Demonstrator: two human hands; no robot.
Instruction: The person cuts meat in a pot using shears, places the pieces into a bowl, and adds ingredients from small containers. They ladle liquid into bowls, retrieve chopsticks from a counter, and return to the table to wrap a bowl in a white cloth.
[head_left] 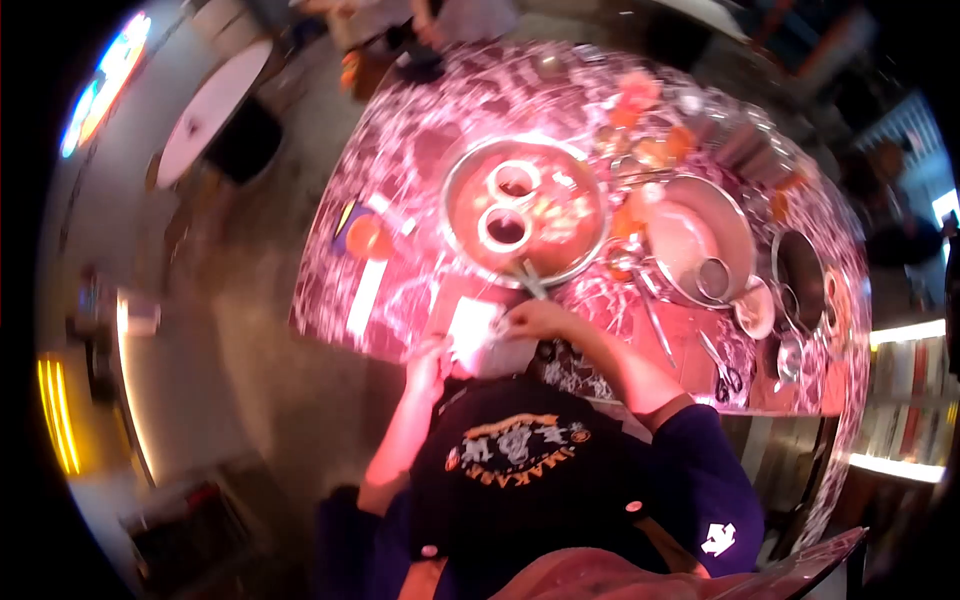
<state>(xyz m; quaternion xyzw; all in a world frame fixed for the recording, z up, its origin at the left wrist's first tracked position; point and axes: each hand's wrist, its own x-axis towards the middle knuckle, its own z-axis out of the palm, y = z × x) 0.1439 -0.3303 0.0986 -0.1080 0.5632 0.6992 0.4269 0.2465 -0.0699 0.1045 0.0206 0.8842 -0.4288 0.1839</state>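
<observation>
At the table's near edge, my left hand (428,362) pinches the left side of a thin white sheet (472,328), possibly paper or a bag; glare hides its detail. My right hand (537,319) is closed at the sheet's right edge, its fingertips blurred. Just beyond my right hand, a grey utensil (531,279) that looks like tongs leans by the rim of a large round metal basin (450,240). Inside the basin are two white-rimmed cups (514,182) with dark contents, among pale pieces in reddish light.
On the marble-patterned table (400,130) stand a large pot (745,225) at right, scissors (728,383), and a dark pan (797,262). An orange round thing (368,238) and a white strip (367,298) lie at left. Another person's hand (430,30) shows at the far edge.
</observation>
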